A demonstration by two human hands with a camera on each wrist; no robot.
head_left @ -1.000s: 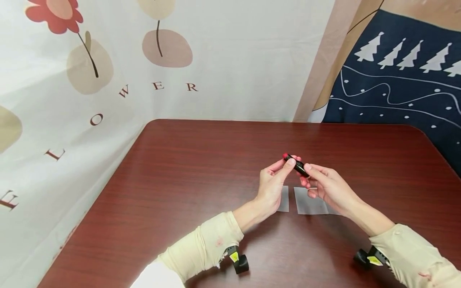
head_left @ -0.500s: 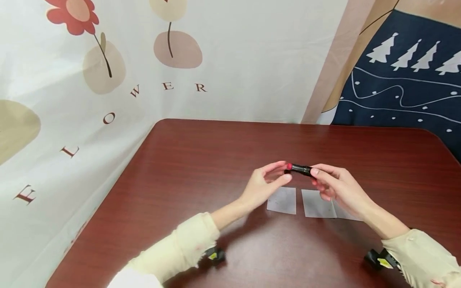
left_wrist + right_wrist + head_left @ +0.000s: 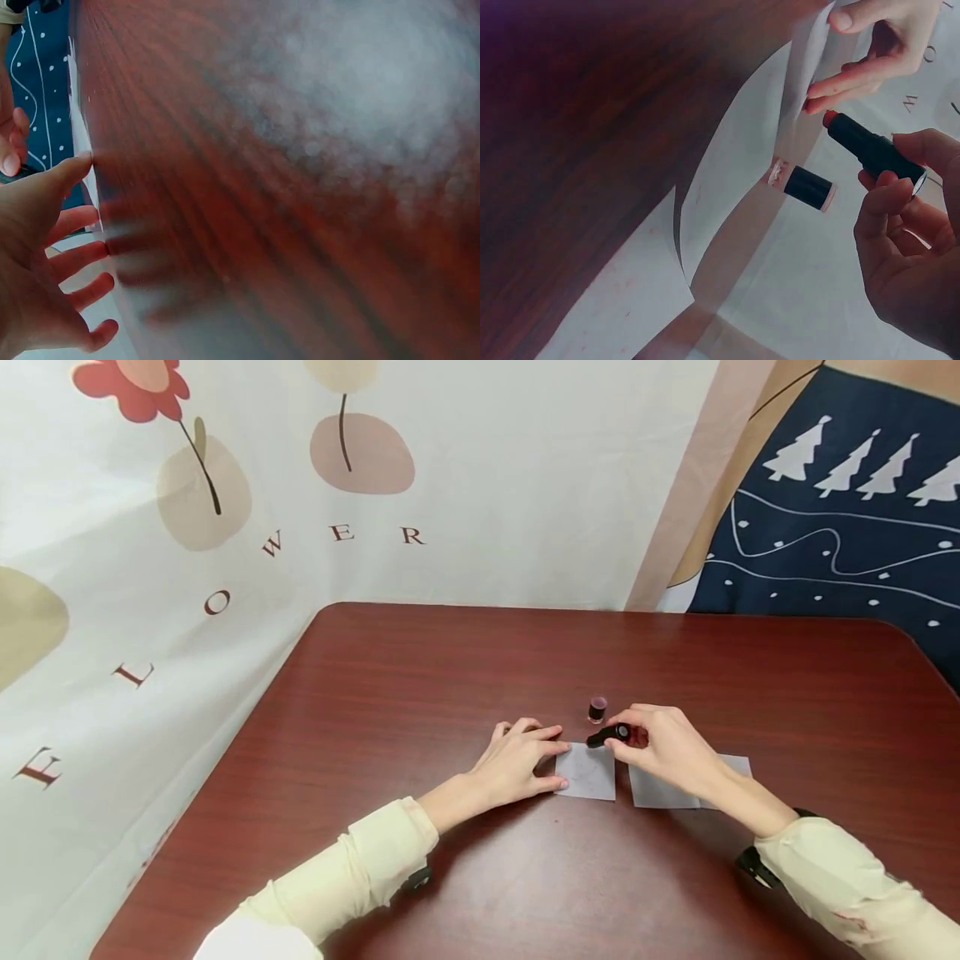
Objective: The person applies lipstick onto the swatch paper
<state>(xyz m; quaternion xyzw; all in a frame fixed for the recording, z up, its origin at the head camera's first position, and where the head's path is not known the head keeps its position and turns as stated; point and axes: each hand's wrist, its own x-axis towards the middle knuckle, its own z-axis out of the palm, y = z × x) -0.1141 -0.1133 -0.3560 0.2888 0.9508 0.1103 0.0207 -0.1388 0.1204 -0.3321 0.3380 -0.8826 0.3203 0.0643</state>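
My right hand (image 3: 667,745) pinches a black lipstick (image 3: 874,152) by its base between thumb and fingers. Its red tip points down toward the left paper square (image 3: 587,781); whether it touches cannot be told. With spread fingers, my left hand (image 3: 513,766) rests on the table, thumb and a fingertip at that paper's left edge. The lipstick cap (image 3: 810,187), black with a clear end, stands upright on the table just behind the paper.
More paper (image 3: 663,789) lies to the right, partly under my right forearm. The dark red wooden table (image 3: 420,677) meets a printed white cloth (image 3: 510,485) at the back and left. A navy cloth (image 3: 840,527) hangs at the back right.
My left hand has let go of the lipstick and come down to the left paper's edge. My right hand has tipped the lipstick down over it. The cap now stands on the table.
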